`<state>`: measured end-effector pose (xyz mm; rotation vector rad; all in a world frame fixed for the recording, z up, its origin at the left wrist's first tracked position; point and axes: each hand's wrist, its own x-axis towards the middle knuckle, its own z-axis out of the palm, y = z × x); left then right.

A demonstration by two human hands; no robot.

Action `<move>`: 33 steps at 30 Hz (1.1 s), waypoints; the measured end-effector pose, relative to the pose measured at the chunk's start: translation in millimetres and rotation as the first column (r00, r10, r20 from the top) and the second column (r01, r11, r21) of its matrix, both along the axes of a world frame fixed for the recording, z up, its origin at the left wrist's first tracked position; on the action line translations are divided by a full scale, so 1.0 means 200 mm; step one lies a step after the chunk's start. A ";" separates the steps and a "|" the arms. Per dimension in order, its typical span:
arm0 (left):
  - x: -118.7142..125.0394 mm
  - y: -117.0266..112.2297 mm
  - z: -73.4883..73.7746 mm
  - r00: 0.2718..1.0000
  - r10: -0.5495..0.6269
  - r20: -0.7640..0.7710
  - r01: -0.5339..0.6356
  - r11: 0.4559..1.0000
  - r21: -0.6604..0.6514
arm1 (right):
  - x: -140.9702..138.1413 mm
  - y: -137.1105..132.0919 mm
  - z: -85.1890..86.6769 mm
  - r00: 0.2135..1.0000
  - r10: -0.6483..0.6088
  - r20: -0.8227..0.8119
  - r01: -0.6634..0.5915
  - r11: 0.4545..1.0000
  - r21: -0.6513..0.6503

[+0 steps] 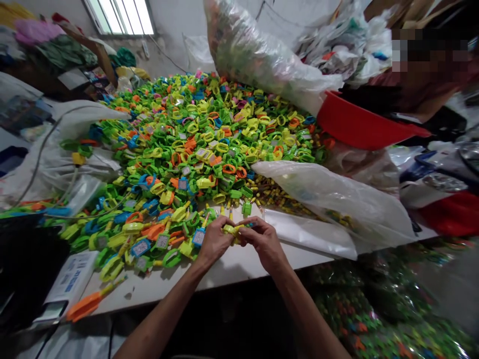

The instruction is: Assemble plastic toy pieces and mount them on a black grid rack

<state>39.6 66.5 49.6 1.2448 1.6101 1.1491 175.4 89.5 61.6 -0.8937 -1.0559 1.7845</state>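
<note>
Over the front of the table my left hand (pixel 216 241) is closed around a small yellow toy watch (pixel 232 230). My right hand (pixel 265 242) pinches at its right side, so both hands meet on it. Fingers hide much of the piece. Just beyond the fingertips lies a green toy watch (pixel 246 208), with several thin yellow-tipped sticks beside it. A blue toy watch (pixel 198 236) with a patterned square face lies left of my left hand. Behind my hands spreads a large heap of toy watches (pixel 202 144) in green, yellow, orange and blue.
A white plastic bag (pixel 333 194) lies at the right, over many small yellow-tipped pieces. A red basin (pixel 366 124) stands behind it near another person. One big filled clear bag (pixel 262 55) leans at the back. A white box (pixel 71 279) sits at the left edge.
</note>
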 end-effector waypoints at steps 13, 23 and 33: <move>0.00 -0.05 0.00 0.981 -0.105 0.166 0.120 0.989 -0.087 | 0.01 0.00 0.00 0.999 -0.017 0.033 0.019 0.998 -0.065; -0.01 -0.05 0.04 0.979 -0.192 0.066 0.198 0.974 -0.106 | 0.03 0.02 -0.02 0.997 0.066 -0.028 -0.069 0.989 -0.130; -0.03 -0.03 0.06 0.941 -0.298 0.162 0.327 0.924 -0.198 | 0.08 0.03 -0.03 0.992 0.128 0.013 -0.125 0.984 -0.126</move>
